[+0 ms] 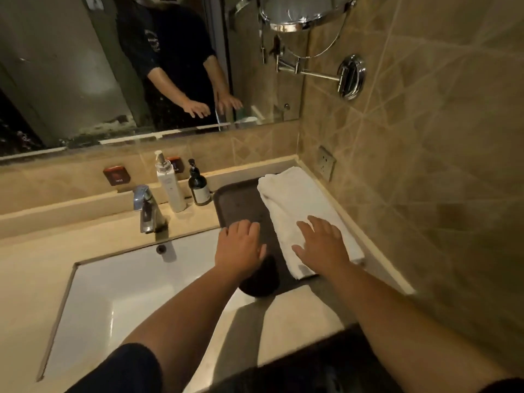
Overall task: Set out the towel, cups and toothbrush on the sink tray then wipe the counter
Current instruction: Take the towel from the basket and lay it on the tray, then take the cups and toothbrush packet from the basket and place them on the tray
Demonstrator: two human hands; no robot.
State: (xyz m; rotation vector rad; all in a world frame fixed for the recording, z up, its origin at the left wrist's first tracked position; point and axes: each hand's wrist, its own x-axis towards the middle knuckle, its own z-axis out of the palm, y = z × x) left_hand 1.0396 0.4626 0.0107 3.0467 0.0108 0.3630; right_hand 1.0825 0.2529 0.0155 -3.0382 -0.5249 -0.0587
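- Fingers (317, 225) of my right hand (321, 245) lie spread and flat on the white folded towel (289, 199), clamped on nothing.
- Left hand (239, 246) hovers, fingers apart, over the dark tray (241, 199); I cannot tell whether it touches.
- Towel lies along the tray's right side, its far and right edges overhanging toward the tiled wall (425, 165).
- Step in hand, as I judge it: smoothing the towel. Cups and toothbrush are not in view and must be fetched next.
- Open room: the tray's left half is bare; the lotion bottle (171, 188) and dark pump bottle (198, 185) stand just beside its far corner, and the sink basin (127, 293) borders the bench (283, 321) left.
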